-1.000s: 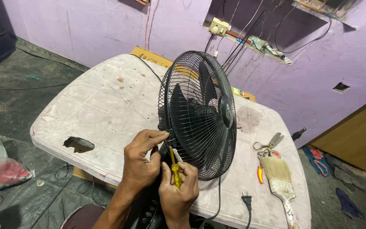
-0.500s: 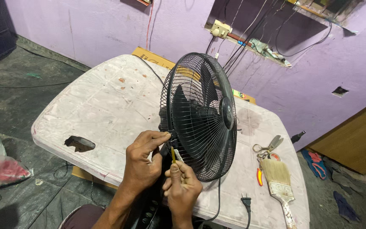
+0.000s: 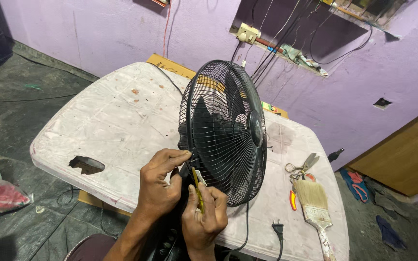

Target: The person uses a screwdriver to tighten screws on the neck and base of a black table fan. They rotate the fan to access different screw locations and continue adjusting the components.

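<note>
The black electric fan with a round wire grille [image 3: 226, 130] stands upright at the near edge of the worn white plastic tabletop [image 3: 117, 121], its grille facing right. A yellow-handled screwdriver [image 3: 198, 189] is set against the lower rear rim of the grille, shaft pointing up toward the rim.

The right hand [image 3: 204, 217] is closed around the screwdriver handle, fingers wrapped fully about it. The left hand [image 3: 159, 181] is closed in a pinch on the grille rim just above the screwdriver tip, thumb and fingertips pressed to the wire. The two hands touch each other below the fan.

The fan's black power cord runs down over the tabletop edge; its black two-pin plug [image 3: 277, 227] lies on the tabletop to the right of the hands. Further right lie a wide flat paintbrush with pale bristles [image 3: 314, 205], a small red-handled tool [image 3: 292, 199] just beside it, and metal scissors [image 3: 303, 164] near the far right edge. A dark irregular hole [image 3: 87, 165] breaks the tabletop surface to the left of the hands. Behind the tabletop stands a purple wall [image 3: 97, 29] with loose wiring.
</note>
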